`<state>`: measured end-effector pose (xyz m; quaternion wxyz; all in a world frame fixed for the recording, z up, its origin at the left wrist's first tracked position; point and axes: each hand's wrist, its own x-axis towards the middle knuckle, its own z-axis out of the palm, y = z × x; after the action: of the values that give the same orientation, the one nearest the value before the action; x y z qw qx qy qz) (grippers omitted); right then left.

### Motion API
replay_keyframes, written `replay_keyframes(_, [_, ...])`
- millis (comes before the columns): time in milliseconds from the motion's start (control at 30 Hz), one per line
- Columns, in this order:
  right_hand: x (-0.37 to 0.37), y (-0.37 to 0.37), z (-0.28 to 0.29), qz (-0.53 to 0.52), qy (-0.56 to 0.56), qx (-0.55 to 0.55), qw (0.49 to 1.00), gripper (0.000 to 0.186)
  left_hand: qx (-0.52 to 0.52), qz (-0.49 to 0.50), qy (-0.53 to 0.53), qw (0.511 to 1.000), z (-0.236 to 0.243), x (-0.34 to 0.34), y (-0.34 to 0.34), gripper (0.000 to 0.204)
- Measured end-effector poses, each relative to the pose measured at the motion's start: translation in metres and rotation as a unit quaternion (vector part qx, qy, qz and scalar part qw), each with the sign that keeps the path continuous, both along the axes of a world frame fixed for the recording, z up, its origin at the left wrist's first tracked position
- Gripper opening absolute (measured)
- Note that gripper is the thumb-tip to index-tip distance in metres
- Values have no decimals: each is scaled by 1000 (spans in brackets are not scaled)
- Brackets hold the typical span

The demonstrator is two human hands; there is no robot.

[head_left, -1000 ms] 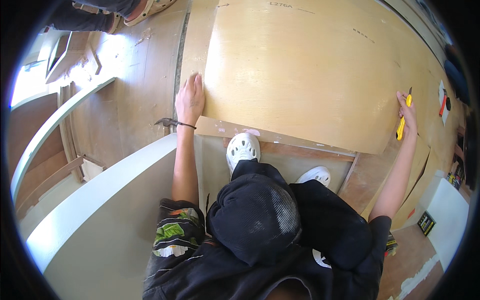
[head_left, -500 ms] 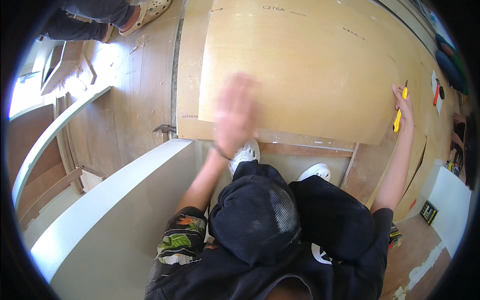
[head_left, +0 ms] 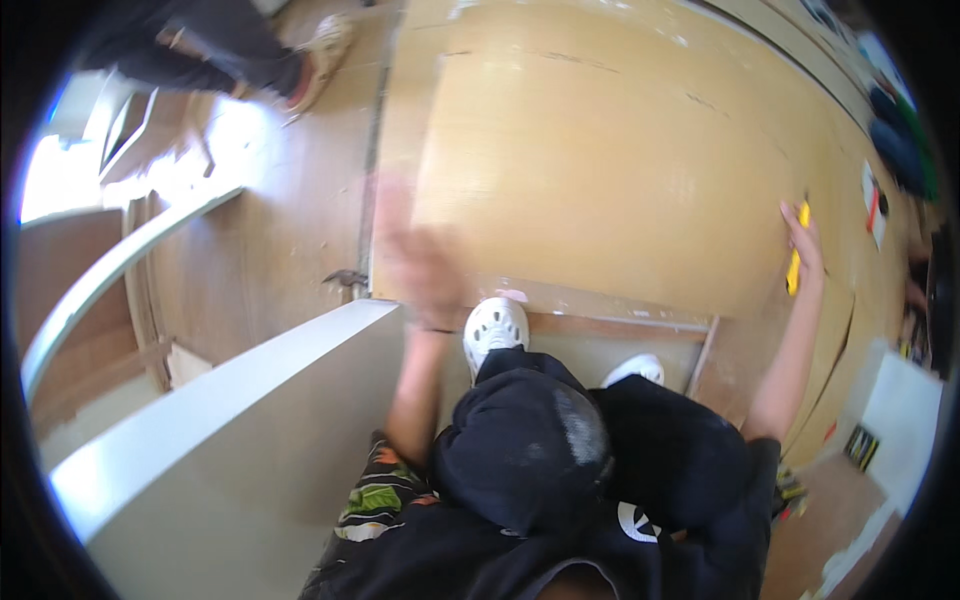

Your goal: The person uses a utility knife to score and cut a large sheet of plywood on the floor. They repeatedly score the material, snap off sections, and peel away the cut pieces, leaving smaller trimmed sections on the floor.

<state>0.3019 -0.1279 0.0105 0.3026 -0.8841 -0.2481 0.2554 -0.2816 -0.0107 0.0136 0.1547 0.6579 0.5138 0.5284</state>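
A large tan sheet [head_left: 600, 170] lies over another sheet in front of me. My left hand [head_left: 415, 255] is smeared by motion over the sheet's left edge, so its fingers are unclear. My right hand [head_left: 805, 240], at the sheet's right side, is closed on a yellow utility knife [head_left: 794, 273], its blade pointing away from me. A claw hammer [head_left: 345, 277] lies just beyond the sheet's lower left corner, beside a white curved panel [head_left: 230, 388]. My white clogs [head_left: 495, 330] show below the sheet.
A co-worker's dark-trousered legs and clogs [head_left: 318, 70] are at top left, near wooden pieces. A thin white curved strip [head_left: 125, 250] stands at left. At right are a red tool [head_left: 873, 205] on white paper, another person [head_left: 895, 145] and small boxes [head_left: 860, 447].
My left hand left the sheet's left edge, swept rightward over it, then moved back left. The co-worker's clog shifted right and down in view. The knife stayed in my right hand.
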Motion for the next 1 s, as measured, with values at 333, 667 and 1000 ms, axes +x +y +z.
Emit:
replay_keyframes(333, [-9,-3,10,7,27,-8,1000,64,-159,107,267,944,-16,-46,61,51])
replay_keyframes(667, [-11,-4,1,44,30,45,998,64,100,-225,321,914,26,145,68,56])
replay_keyframes(1000, [-20,-44,-2,-20,204,187,961,62,-478,17,147,866,-42,-58,231,56])
